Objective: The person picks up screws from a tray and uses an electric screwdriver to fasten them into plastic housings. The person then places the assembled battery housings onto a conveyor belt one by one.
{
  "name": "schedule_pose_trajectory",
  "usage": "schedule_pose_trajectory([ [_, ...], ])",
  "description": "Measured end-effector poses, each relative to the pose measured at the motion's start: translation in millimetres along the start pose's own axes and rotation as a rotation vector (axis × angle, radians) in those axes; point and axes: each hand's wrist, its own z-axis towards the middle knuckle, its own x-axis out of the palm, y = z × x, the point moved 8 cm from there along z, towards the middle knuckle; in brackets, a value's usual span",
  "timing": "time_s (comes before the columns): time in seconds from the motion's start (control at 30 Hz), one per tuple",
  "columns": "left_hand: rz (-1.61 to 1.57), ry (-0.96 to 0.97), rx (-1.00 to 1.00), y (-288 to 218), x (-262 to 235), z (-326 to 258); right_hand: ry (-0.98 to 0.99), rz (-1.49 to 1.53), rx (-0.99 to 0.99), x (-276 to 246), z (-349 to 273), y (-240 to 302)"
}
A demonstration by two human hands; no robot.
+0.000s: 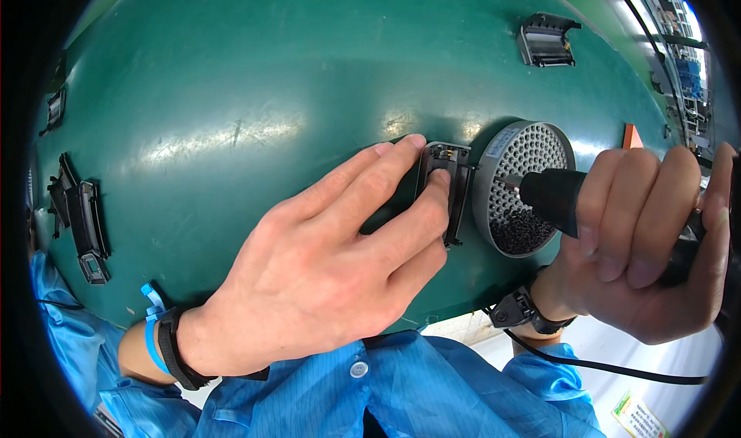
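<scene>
the person's left hand [324, 268] lies flat on the green bench mat [231, 91], fingers stretched forward and pressed down on a small black plastic housing [448, 187] right at the fingertips. the index finger sits along its far top edge and the next one lands on its middle, so it looks pinned in place rather than picked up, probably so it can't skid while the tool comes in. the hand isn't wrapped around anything, just spread narrow and pushing down.

the right hand [648, 245] is curled tight around the black grip of an electric screwdriver [563, 195], bit pointing left toward the housing. the tip hangs just beside the part's right edge and over the round tray; whether it touches anything can't be told from here.

that round grey screw tray [521, 187] sits just past the left fingertips, touching or nearly touching the housing. it has a perforated face, and a heap of small dark screws has collected in its near, lower part, the rest of the holes looking bare. handy spot, right under the bit.

both wrists wear black straps, the left with a blue band, the right with a cord trailing off. more black housings lie well off to the left of the left hand [81, 222] and one far ahead of the right [548, 40].
</scene>
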Motion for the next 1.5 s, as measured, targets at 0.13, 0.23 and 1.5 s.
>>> schedule_pose_trajectory([
  [0.13,0.009,0.012,-0.010,0,-3,0,0.016,0.002,0.008,3,1,-1],
  [0.23,0.012,0.015,-0.012,0,0,-1,0.020,-0.009,0.024,4,0,-3],
  [1.5,0.084,-0.100,-0.069,4,-2,-5,-0.073,-0.111,-0.079,1,-3,8],
])
